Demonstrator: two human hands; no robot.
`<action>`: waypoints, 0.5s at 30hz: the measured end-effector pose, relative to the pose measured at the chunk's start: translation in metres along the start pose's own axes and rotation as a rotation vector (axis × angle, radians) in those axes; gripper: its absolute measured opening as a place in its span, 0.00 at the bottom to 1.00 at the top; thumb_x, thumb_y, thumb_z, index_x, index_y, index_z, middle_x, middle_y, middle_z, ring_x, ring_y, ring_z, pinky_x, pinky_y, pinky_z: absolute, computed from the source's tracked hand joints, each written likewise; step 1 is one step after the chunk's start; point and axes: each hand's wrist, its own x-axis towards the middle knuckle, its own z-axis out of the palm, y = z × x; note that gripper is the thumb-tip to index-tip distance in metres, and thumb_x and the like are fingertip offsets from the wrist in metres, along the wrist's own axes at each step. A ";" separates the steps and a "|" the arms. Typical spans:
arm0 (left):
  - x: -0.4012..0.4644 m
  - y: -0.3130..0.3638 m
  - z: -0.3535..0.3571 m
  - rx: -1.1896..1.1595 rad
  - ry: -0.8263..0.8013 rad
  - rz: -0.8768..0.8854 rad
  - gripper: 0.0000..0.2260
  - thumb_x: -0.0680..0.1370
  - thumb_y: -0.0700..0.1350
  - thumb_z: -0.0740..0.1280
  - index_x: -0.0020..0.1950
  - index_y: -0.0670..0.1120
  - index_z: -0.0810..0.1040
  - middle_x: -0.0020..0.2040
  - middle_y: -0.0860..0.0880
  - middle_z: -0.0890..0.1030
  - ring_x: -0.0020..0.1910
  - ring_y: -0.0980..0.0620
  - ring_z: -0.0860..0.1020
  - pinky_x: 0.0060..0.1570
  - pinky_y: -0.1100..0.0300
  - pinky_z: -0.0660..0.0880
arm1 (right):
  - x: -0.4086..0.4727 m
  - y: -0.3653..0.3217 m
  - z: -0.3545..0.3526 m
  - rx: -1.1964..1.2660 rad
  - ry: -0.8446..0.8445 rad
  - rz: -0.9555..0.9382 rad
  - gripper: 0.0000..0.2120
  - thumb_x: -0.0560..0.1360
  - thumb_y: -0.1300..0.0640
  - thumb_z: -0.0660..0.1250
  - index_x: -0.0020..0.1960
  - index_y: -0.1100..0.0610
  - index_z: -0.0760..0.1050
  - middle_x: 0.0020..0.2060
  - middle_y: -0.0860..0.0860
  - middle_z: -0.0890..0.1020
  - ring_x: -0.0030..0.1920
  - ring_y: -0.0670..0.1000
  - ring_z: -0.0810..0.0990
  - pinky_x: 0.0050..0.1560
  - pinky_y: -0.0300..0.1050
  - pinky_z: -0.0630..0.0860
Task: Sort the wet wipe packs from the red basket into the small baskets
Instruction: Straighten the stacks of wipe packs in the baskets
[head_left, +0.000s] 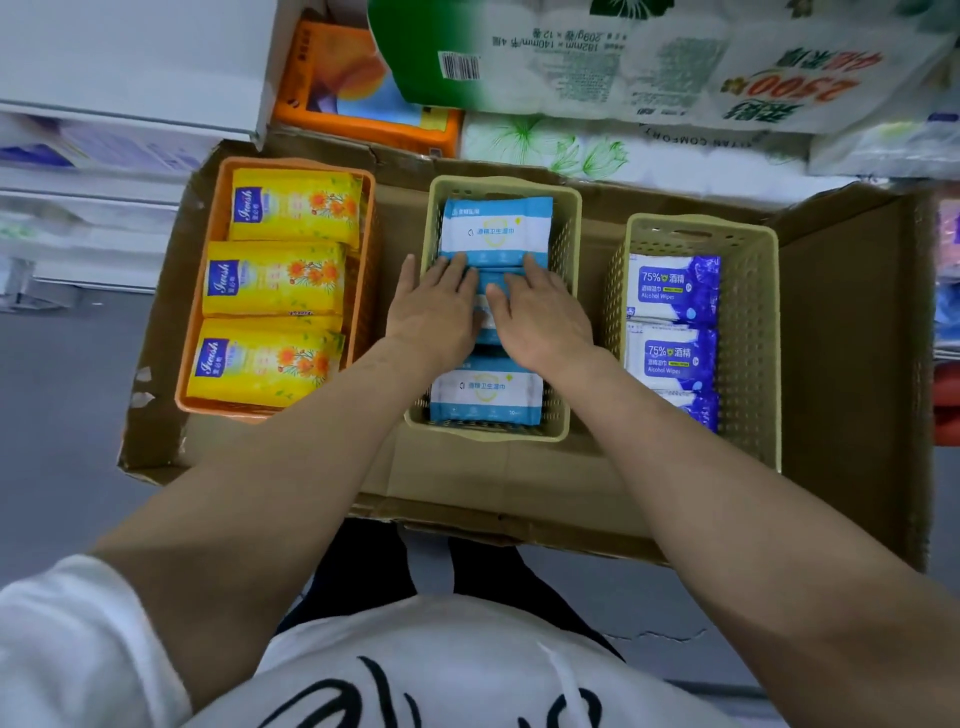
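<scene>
Both hands, L (439, 306) and R (540, 312), flat, fingers straight, pressing mid pack (488, 306) in centre basket (563, 249), gripping nothing. Pack prob soft, slick film; pinch by long edges.

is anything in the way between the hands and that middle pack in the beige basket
Nothing visible. The left hand and right hand already lie flat on the middle light-blue pack in the center basket, between the far pack and near pack.
</scene>
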 end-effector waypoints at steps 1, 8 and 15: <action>-0.001 -0.001 0.000 -0.016 0.000 0.005 0.26 0.84 0.55 0.51 0.80 0.48 0.51 0.81 0.48 0.51 0.80 0.48 0.48 0.76 0.42 0.43 | 0.000 -0.002 0.000 -0.004 -0.003 0.016 0.27 0.84 0.43 0.45 0.76 0.56 0.62 0.78 0.55 0.58 0.78 0.56 0.56 0.76 0.52 0.56; 0.004 -0.023 -0.001 -0.003 -0.010 0.162 0.28 0.84 0.55 0.51 0.80 0.47 0.48 0.81 0.47 0.48 0.80 0.49 0.47 0.76 0.43 0.42 | 0.006 -0.012 -0.003 -0.053 0.116 0.089 0.27 0.84 0.45 0.48 0.80 0.53 0.50 0.80 0.51 0.51 0.80 0.51 0.47 0.77 0.54 0.54; 0.003 -0.046 -0.013 -0.062 -0.017 0.317 0.27 0.84 0.53 0.52 0.80 0.45 0.51 0.81 0.46 0.50 0.79 0.49 0.49 0.77 0.45 0.44 | 0.004 -0.025 -0.006 0.070 -0.007 0.205 0.26 0.85 0.47 0.49 0.80 0.53 0.54 0.79 0.53 0.55 0.79 0.52 0.55 0.76 0.49 0.55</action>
